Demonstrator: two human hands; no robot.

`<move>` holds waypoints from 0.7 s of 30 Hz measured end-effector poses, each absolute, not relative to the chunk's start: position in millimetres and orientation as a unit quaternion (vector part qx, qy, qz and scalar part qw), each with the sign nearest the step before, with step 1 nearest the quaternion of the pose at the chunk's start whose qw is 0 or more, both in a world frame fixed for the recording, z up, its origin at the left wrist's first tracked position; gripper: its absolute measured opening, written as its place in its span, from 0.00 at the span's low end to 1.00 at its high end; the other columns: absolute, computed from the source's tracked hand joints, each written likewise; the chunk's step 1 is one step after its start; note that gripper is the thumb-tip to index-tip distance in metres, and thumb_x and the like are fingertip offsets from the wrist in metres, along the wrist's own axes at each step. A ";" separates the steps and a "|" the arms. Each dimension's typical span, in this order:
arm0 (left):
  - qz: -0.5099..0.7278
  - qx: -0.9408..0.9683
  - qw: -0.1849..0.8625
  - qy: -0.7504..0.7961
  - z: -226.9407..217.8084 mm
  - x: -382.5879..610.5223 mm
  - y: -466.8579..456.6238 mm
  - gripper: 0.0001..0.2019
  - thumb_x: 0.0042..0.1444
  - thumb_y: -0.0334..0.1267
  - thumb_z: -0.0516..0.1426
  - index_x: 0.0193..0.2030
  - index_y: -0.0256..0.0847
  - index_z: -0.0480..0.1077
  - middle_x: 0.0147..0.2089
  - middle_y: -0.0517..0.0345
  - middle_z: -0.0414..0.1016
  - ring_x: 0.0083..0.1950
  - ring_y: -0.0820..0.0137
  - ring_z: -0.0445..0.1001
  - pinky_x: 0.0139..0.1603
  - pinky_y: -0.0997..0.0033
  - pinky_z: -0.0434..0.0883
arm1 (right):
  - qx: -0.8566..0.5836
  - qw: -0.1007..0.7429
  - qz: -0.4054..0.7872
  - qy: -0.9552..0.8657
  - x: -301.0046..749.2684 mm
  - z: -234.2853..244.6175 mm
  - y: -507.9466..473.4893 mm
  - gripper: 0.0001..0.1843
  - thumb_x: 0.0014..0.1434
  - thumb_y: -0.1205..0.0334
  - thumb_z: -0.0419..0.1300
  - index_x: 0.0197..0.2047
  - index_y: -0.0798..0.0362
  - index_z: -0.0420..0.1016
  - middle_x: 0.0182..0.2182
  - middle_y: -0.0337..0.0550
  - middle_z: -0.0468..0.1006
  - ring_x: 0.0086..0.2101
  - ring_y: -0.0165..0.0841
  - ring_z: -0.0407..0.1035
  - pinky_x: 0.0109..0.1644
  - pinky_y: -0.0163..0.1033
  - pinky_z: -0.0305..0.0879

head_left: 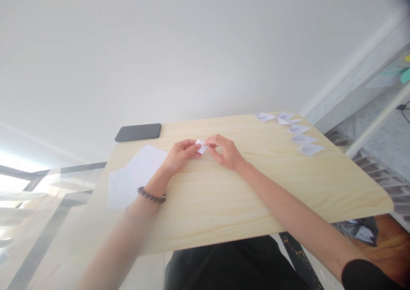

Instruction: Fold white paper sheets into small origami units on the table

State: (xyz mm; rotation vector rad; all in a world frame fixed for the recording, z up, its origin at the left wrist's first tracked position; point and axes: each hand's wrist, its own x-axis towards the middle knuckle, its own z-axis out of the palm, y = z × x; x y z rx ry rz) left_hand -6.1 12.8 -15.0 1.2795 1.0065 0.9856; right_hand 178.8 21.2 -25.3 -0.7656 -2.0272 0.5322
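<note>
Hands, left hand (181,153) and right hand (226,151), pinch 1 small creased white paper piece (201,146) above the smooth pale-wood table (256,187).

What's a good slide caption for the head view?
Left hand and right hand pinch a small paper over a wooden table, with white sheets, phone and folded pieces.

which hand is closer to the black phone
Left. The left hand lies just right of the phone and nearer the person; the right hand is farther right, beyond the small folded paper both hold.
</note>
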 end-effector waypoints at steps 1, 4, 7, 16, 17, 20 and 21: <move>0.422 0.551 0.577 0.430 -15.3 -6.4 12.8 0.15 0.48 0.44 0.60 0.39 0.35 0.71 0.39 0.52 0.74 0.42 0.67 0.72 0.47 0.62 0.70 | -0.310 0.440 0.231 -0.810 178.8 -24.6 20.5 0.08 0.57 0.63 0.52 0.40 0.51 0.68 0.38 0.42 0.72 0.34 0.29 0.68 0.41 0.37 0.66; 0.413 0.576 0.559 0.430 -16.2 -6.6 12.4 0.15 0.48 0.44 0.60 0.38 0.35 0.71 0.38 0.52 0.74 0.41 0.67 0.73 0.47 0.61 0.70 | -0.339 0.447 0.280 -0.779 178.6 -24.7 20.4 0.09 0.55 0.59 0.55 0.40 0.52 0.66 0.34 0.40 0.73 0.31 0.28 0.69 0.40 0.36 0.67; 0.407 0.599 0.530 0.441 -17.3 -5.8 11.3 0.16 0.46 0.45 0.61 0.38 0.35 0.71 0.38 0.52 0.75 0.40 0.66 0.73 0.47 0.60 0.69 | -0.382 0.444 0.314 -0.747 178.9 -26.1 23.0 0.12 0.53 0.56 0.57 0.39 0.52 0.67 0.33 0.41 0.75 0.32 0.29 0.70 0.39 0.36 0.67; 0.401 0.612 0.461 0.502 -19.5 -4.0 8.4 0.18 0.48 0.50 0.58 0.39 0.39 0.75 0.40 0.53 0.78 0.43 0.62 0.74 0.45 0.66 0.69 | -0.405 0.428 0.380 -0.713 183.5 -26.9 28.2 0.12 0.48 0.53 0.61 0.32 0.53 0.74 0.31 0.41 0.77 0.32 0.30 0.71 0.39 0.37 0.67; 0.396 0.622 0.441 0.511 -19.4 -4.1 8.1 0.18 0.48 0.51 0.58 0.39 0.39 0.75 0.39 0.54 0.78 0.42 0.63 0.74 0.44 0.67 0.69 | -0.403 0.422 0.391 -0.712 183.8 -27.7 28.6 0.13 0.48 0.53 0.61 0.33 0.53 0.74 0.31 0.41 0.77 0.32 0.31 0.71 0.38 0.36 0.67; 0.390 0.650 0.374 0.535 -18.7 -3.7 6.8 0.17 0.48 0.51 0.57 0.37 0.40 0.76 0.37 0.56 0.78 0.39 0.63 0.75 0.42 0.69 0.68 | -0.401 0.411 0.406 -0.711 184.2 -29.6 29.8 0.13 0.48 0.53 0.62 0.32 0.54 0.74 0.31 0.42 0.77 0.32 0.31 0.70 0.37 0.36 0.66; 0.392 0.655 0.358 0.538 -18.3 -3.2 6.3 0.17 0.48 0.51 0.57 0.37 0.41 0.76 0.36 0.56 0.78 0.38 0.64 0.75 0.41 0.69 0.68 | -0.403 0.412 0.405 -0.710 184.3 -29.9 30.2 0.13 0.48 0.53 0.62 0.32 0.54 0.74 0.30 0.41 0.77 0.31 0.30 0.70 0.37 0.36 0.66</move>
